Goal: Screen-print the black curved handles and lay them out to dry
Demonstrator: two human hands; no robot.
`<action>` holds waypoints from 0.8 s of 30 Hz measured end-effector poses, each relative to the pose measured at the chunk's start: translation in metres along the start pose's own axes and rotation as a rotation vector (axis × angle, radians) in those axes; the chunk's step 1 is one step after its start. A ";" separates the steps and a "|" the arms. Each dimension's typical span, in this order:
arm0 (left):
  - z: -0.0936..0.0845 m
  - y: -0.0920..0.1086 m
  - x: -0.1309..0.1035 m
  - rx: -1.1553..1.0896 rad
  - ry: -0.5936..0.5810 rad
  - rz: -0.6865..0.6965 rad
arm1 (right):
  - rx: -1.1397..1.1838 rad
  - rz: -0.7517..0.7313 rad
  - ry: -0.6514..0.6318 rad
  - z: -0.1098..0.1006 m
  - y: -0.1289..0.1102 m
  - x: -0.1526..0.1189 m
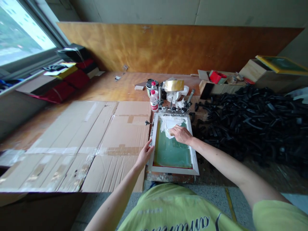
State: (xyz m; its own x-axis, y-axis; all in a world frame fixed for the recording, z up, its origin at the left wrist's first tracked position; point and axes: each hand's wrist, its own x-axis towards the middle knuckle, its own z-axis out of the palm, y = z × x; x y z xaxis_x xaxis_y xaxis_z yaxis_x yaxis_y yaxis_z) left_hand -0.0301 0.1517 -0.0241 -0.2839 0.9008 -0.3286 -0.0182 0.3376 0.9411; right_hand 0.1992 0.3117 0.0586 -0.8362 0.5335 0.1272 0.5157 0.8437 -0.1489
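Note:
A screen-printing frame (195,160) with a green mesh (172,154) lies in front of me, its far end at a metal hinge clamp (173,110). My right hand (181,134) is closed over the upper part of the mesh, its fingers pinching what looks like a white rag (169,132). White smears surround it on the mesh. At the frame's left edge is my left hand (145,153), thumb over the rim and fingers along the side. Its fingertips are partly hard to make out.
Flattened cardboard (127,134) covers the left. A pile of black plastic parts (252,125) lies right. Behind the clamp stand a plastic bottle (154,101), a dark can (149,86) and a tape roll (174,85). An open carton (216,88) sits back right.

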 end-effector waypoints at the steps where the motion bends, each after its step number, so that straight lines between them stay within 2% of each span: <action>1: 0.000 0.000 0.000 -0.010 -0.002 -0.003 | 0.036 -0.081 -0.001 -0.002 0.002 -0.007; 4: 0.002 0.003 -0.002 -0.039 -0.004 -0.013 | 0.130 -0.200 -0.006 -0.008 0.014 -0.013; 6: 0.002 0.004 -0.003 -0.054 -0.006 -0.018 | 0.152 -0.154 0.028 -0.008 0.021 -0.008; 9: 0.003 0.005 -0.004 -0.066 -0.008 -0.016 | 0.123 -0.053 0.137 0.001 0.019 -0.003; 12: 0.004 0.005 -0.004 -0.080 0.001 -0.014 | 0.115 -0.102 0.158 0.009 0.011 -0.013; 15: 0.005 0.012 -0.008 -0.084 0.012 -0.024 | 0.181 -0.114 0.134 0.003 0.013 -0.013; 18: 0.004 0.034 -0.017 -0.104 0.002 -0.049 | 0.249 0.053 0.174 -0.013 0.027 0.016; 21: 0.001 0.070 -0.029 -0.147 -0.046 -0.072 | 0.214 0.272 0.228 -0.033 0.052 0.049; 24: -0.001 0.112 -0.033 -0.182 -0.044 -0.028 | 0.156 0.454 0.369 -0.050 0.088 0.050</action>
State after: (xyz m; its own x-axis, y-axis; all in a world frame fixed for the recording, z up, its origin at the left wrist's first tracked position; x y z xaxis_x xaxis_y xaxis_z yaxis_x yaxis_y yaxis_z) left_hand -0.0235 0.1591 0.0924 -0.2389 0.9040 -0.3546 -0.1999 0.3116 0.9290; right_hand 0.2125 0.4154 0.1013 -0.4042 0.8470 0.3452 0.7491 0.5232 -0.4065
